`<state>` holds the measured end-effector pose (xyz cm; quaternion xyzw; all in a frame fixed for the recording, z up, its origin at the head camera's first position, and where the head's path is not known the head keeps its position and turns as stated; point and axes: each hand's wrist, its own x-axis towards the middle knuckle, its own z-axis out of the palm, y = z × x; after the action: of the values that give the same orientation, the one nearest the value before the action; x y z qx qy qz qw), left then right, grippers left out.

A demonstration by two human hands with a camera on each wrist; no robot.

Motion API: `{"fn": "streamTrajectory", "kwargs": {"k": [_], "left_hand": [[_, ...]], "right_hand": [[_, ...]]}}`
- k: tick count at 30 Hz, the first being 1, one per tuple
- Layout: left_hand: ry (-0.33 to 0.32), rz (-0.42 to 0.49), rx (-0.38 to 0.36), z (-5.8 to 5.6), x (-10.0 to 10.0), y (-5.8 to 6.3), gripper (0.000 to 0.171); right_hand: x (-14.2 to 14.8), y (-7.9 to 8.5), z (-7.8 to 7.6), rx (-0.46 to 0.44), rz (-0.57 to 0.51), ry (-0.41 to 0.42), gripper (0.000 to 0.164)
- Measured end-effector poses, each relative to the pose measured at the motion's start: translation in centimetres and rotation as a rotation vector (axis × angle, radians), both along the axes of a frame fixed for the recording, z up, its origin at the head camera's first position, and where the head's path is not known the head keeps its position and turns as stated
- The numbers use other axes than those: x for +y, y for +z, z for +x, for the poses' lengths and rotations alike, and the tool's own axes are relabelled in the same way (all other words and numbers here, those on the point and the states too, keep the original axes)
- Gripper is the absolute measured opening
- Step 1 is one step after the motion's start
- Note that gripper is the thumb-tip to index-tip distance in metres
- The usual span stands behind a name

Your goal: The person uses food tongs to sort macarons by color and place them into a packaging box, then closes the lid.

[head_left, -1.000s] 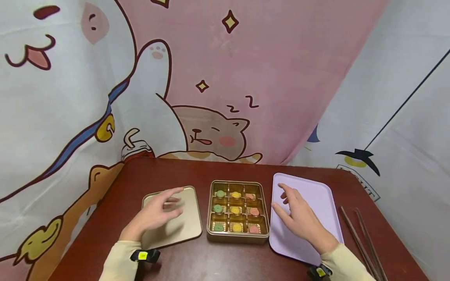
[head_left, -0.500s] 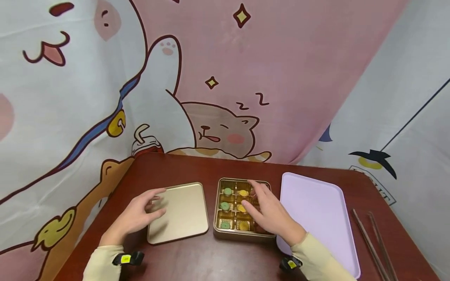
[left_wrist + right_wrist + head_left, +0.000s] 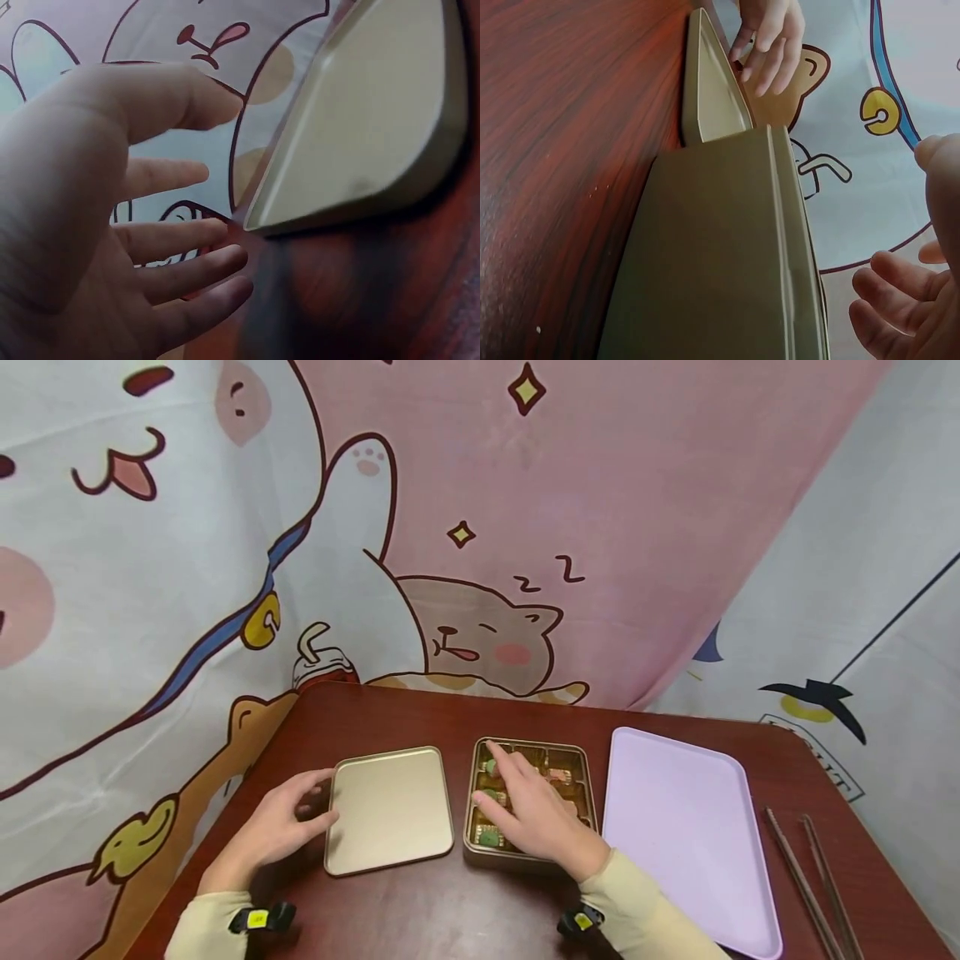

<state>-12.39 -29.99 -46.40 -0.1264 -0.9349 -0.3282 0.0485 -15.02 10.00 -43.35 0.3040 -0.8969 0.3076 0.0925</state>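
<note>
In the head view a shallow gold tin lid (image 3: 388, 814) lies inside-up on the table. My left hand (image 3: 273, 827) is at its left edge, thumb and fingers spread. The left wrist view shows those fingers (image 3: 199, 307) beside the lid's corner, with nothing in them. Right of the lid stands the gold tin box (image 3: 489, 860) with a divided gold insert. My right hand (image 3: 536, 814) hovers over it, fingers extended and holding nothing. Green pieces (image 3: 489, 837) show in the left compartments and a pinkish piece (image 3: 559, 775) at the back right; the hand hides others.
A lilac tray (image 3: 682, 827) lies right of the tin box. Long metal tongs (image 3: 806, 877) rest near the right edge of the dark red wooden table (image 3: 390, 918). A cartoon-printed cloth (image 3: 637, 527) hangs behind the table.
My right hand has moved left from above the lilac tray to above the tin box. My left hand has drawn back from over the lid to its left edge. The head view has shifted slightly.
</note>
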Motion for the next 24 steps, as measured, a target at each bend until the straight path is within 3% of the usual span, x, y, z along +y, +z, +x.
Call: {"fn": "streamTrajectory", "kwargs": {"k": [9,16,24], "left_hand": [[0.010,-0.139,-0.046,-0.8,0.3,-2.0,0.058],[0.013,-0.270,0.052,-1.0,1.1,-2.4,0.044],[0.021,-0.314,0.142,-1.4,1.1,-3.0,0.042]], "right_hand": [[-0.7,0.3,0.1,-0.017,0.000,-0.003,0.077],[-0.8,0.2,0.1,-0.033,-0.015,-0.011,0.074],[-0.8,0.0,0.2,-0.035,-0.027,0.014,0.074]]}}
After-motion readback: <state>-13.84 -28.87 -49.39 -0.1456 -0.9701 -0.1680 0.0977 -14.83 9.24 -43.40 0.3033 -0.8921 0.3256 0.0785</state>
